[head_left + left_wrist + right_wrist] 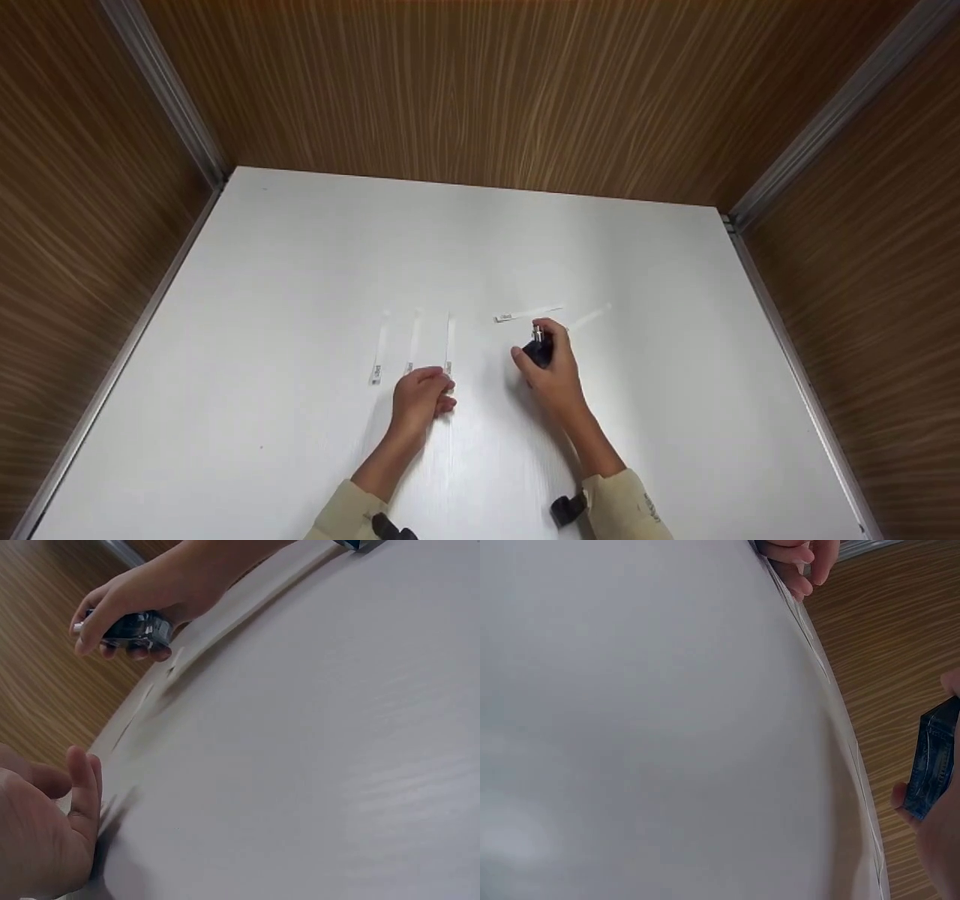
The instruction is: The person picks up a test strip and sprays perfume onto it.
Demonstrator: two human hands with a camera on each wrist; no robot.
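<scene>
Hands over white strips, small dark bottle in our right.

We curl our right hand (pixel 556 375) around the dark bottle (pixel 538 351) at 3 o'clock of three paper strips (pixel 413 346); it looks light, hard and slick, best gripped by its flat sides. Our left hand (pixel 421 396), fingers loosely bent, rests at their 6 o'clock ends. Strip print is unreadable.
</scene>
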